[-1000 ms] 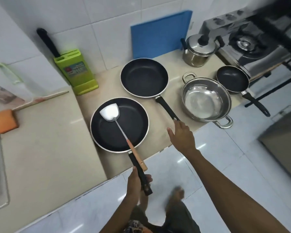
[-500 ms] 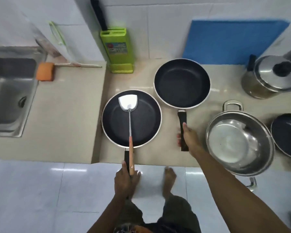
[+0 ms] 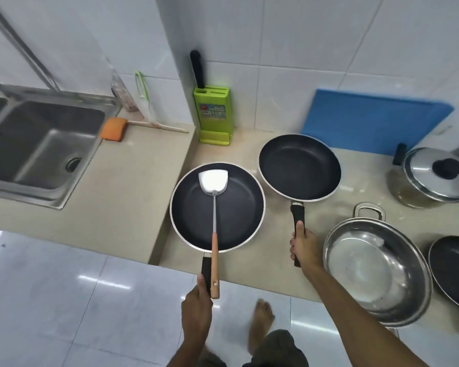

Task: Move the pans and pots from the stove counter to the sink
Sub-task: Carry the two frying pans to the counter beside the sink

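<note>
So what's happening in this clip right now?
A person stands at a kitchen counter gripping two frying pans by their handles. The left hand holds the nearer pan, which has a spatula lying in it; the right hand holds the farther pan. The sink is to the left, with nothing in it yet.

I see two frying pans with matt black non-stick insides: the near pan (image 3: 217,207) and the far pan (image 3: 300,166), each with a thin pale rim and a black plastic-looking handle. The spatula (image 3: 213,178) has a shiny metal blade and shaft and a smooth wooden grip. The open pot (image 3: 376,271) and the lidded pot (image 3: 432,176) are polished, reflective steel. The sink (image 3: 37,144) is brushed steel. The worktop (image 3: 133,181) looks like smooth beige stone, the floor (image 3: 64,300) glossy tile.
</note>
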A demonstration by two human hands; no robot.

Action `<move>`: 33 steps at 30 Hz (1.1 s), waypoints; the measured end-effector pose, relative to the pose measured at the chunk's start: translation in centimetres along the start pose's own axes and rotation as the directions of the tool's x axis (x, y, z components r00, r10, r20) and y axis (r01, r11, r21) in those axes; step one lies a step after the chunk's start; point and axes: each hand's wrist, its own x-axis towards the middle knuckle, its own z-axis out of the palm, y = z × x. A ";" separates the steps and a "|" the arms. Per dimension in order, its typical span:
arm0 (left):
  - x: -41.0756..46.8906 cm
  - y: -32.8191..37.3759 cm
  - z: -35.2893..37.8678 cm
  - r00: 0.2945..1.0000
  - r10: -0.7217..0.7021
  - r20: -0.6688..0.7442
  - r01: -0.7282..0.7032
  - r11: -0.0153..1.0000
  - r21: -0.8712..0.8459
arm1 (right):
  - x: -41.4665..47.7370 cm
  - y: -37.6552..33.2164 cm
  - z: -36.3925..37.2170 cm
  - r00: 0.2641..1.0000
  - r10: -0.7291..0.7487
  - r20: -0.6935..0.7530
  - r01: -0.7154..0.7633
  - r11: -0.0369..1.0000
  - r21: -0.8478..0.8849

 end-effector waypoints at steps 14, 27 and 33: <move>2.4 -0.7 -14.7 0.994 0.085 -0.068 -0.098 0.967 -0.236 | -15.7 -4.8 5.3 0.948 -0.313 -0.052 0.308 0.947 -0.095; 8.7 -14.9 -38.0 0.924 -0.129 -0.361 -0.005 0.937 -0.348 | -29.8 -6.4 26.8 0.837 -0.419 0.351 0.477 0.874 -0.095; 12.3 -21.2 -49.3 0.839 -0.270 -0.472 0.024 0.885 -0.465 | -34.8 -9.1 40.9 0.736 -0.416 0.535 0.563 0.815 -0.140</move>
